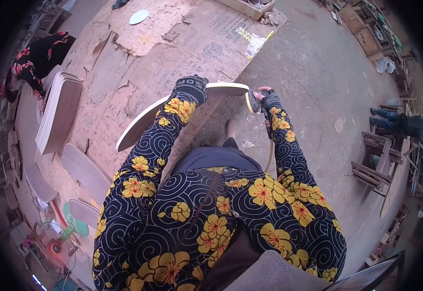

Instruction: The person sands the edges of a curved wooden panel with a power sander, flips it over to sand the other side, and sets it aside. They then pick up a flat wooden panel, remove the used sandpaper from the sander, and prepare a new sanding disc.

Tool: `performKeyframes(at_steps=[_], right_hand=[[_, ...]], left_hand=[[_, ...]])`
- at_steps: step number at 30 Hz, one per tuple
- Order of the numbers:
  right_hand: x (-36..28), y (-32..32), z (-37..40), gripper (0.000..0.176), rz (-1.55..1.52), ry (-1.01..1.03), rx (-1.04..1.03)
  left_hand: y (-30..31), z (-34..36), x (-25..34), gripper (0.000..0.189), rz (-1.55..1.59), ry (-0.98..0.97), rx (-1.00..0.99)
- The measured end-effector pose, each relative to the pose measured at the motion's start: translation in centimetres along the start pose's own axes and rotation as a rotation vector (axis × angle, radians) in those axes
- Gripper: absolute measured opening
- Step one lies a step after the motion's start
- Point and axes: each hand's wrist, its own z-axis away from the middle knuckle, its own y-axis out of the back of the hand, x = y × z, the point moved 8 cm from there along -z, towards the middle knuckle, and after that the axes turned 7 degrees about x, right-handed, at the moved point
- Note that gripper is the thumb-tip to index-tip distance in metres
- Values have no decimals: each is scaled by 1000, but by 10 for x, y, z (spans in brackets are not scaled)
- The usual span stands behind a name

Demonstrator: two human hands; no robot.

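A curved wooden panel (146, 120) with a pale edge reaches from the left of my body to the middle of the view. My left hand (191, 89), in a dark glove with grey lettering, is closed on the panel's upper part. Over at the panel's right end, my right hand (268, 98) wears a glove with bare fingertips and grips a round sander (252, 102). The sander's yellowish pad faces the panel's end edge. A hose (270, 150) runs down from the tool beside my right sleeve.
A worn board-covered table (172, 53) lies ahead. Stacked curved panels (61, 111) stand at left, near a person in dark floral clothing (39, 60). Loose panels (86, 167) and a green fan (68, 223) are lower left. Wooden frames (376, 162) and another person (398, 125) are at right.
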Motion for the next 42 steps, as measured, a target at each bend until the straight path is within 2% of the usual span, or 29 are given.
performKeyframes(at_steps=[1, 2, 5, 10, 13, 16, 17, 18, 21, 22, 26, 29, 34, 39, 41, 42], right_hand=[[1, 6, -2, 45, 71, 48, 68], [1, 13, -2, 48, -9, 16, 95], [-74, 37, 36, 52, 212, 255, 263], [-211, -29, 133, 56, 769, 615, 76], [-226, -73, 154, 58, 947, 680, -48], [-226, -70, 152, 58, 953, 633, -70], [-224, -65, 150, 58, 940, 604, -65], [-221, -53, 146, 58, 906, 633, 72], [-195, -21, 122, 57, 743, 445, 93], [-186, -13, 114, 54, 668, 491, 136], [-117, 4, 64, 46, -2, 438, 23], [-91, 7, 52, 48, -116, 162, -85], [-31, -13, 8, 38, -379, 87, -135], [18, -34, -15, 35, -426, -2, -126], [25, -35, -16, 33, -394, -96, -121], [19, -36, -16, 32, -405, -79, -132]], left_hand=[[0, -1, 0, 47, -6, 0, -8], [-1, -2, 0, 47, -8, 2, -18], [-11, -4, -2, 48, -4, 5, -26], [-2, 1, 0, 47, -11, -5, -10], [0, 1, 0, 46, -17, 0, -15], [1, 2, 0, 46, -11, 1, -11], [1, 2, 1, 46, -7, 3, -15], [0, 1, 1, 46, -4, 3, -20], [-3, -1, 0, 47, 1, -11, 5], [-5, -2, 0, 47, 2, -13, 11], [-8, -3, 0, 47, -16, -25, 30], [-5, -1, 3, 46, -20, -33, 32], [1, 1, 6, 43, -35, 3, 21], [-7, -1, 6, 43, -101, 33, 6], [-6, -1, 6, 45, -101, 30, 20], [-7, 0, 6, 44, -101, 24, 46]])
